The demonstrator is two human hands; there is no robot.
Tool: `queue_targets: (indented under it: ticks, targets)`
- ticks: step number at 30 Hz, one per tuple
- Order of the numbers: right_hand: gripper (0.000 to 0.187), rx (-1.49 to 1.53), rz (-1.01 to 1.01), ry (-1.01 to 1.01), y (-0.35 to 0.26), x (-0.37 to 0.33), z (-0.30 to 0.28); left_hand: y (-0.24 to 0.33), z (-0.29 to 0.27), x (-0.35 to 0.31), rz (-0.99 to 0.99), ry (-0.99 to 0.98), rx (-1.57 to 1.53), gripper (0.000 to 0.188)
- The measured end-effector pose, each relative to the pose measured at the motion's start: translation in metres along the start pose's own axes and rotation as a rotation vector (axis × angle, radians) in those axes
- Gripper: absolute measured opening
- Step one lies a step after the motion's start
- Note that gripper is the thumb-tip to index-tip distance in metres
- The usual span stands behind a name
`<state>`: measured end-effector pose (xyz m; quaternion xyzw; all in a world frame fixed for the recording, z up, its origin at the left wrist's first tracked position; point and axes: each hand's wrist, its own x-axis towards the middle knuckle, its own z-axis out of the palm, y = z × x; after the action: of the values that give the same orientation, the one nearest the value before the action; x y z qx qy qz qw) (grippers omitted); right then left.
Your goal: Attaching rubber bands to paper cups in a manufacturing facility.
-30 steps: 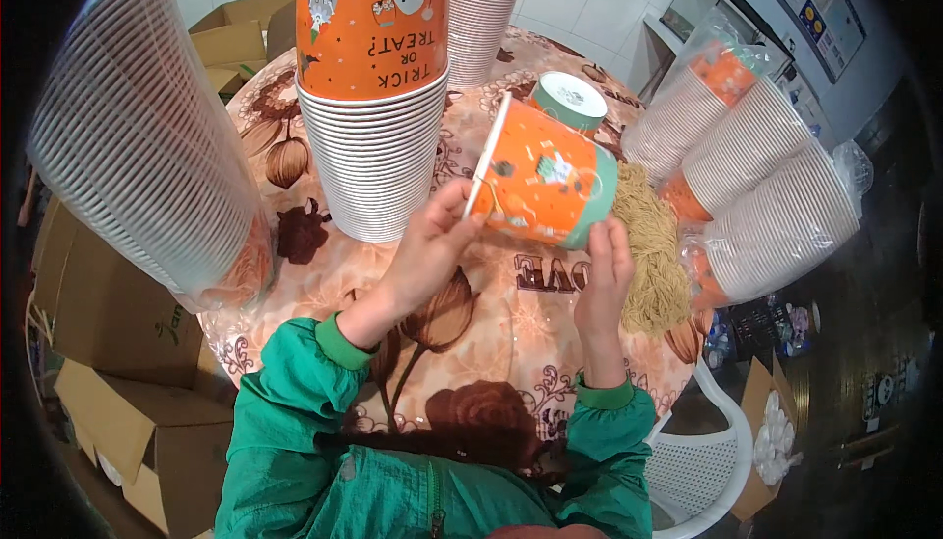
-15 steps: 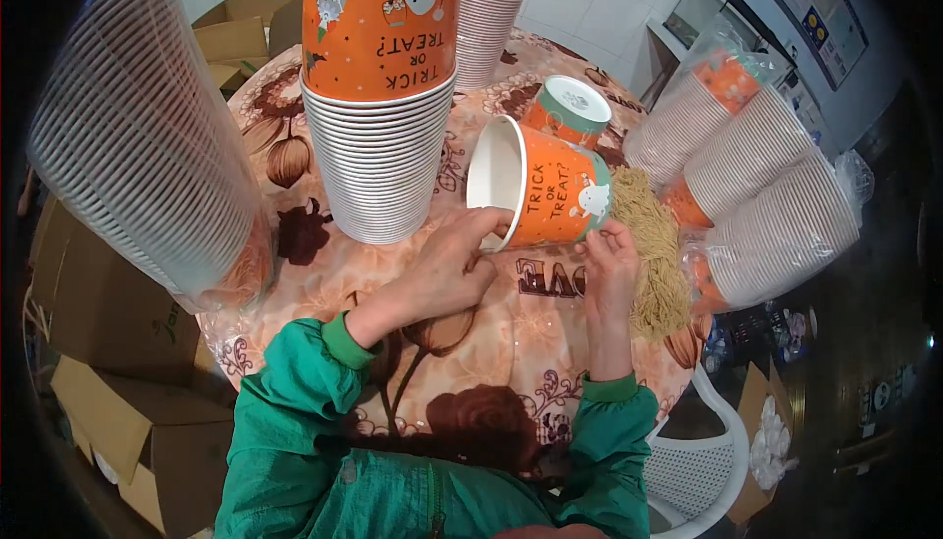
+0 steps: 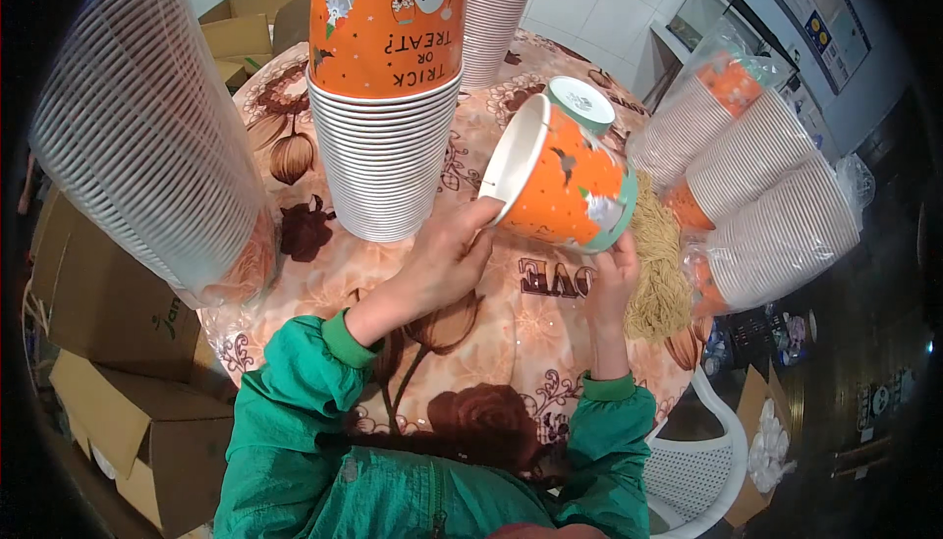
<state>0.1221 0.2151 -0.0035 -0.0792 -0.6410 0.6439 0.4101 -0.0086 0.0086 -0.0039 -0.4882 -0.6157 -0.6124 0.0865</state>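
Currently, left hand [image 3: 447, 256]: partly closed, we grip the orange cup [image 3: 572, 181] by its rim.
Right hand [image 3: 614, 279]: curled, we hold its green base.
Orange cup: tilted over the flowered tablecloth [image 3: 506, 343], between our cup stack [image 3: 388, 161] and tan strands [image 3: 656, 279].

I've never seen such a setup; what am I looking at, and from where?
There is no robot: these are a person's two bare hands, seen by a fisheye camera worn on the head, looking down. The left hand holds the rim and the right hand the base of a round orange-and-green paper tub, tilted, its mouth facing left. On the peach flowered tablecloth are a tall stack of nested white-rimmed paper tubs, an upturned green-and-white paper tub and a bundle of tan strands.
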Motion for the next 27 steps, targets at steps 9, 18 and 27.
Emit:
queue_targets:
  ticks: [9, 18, 27]
  targets:
    - [0.028, 0.184, 0.189, -0.012, -0.004, 0.008, -0.012, 0.006, -0.012, 0.009, 0.279, -0.058, 0.425, 0.043]
    - [0.021, 0.175, 0.171, -0.033, 0.008, 0.006, -0.003, 0.009, -0.014, 0.009, 0.192, -0.103, 0.418, 0.042]
    - [0.025, -0.085, -0.112, 0.006, 0.032, 0.007, -0.012, 0.016, -0.007, 0.005, -0.200, -0.131, 0.098, 0.031]
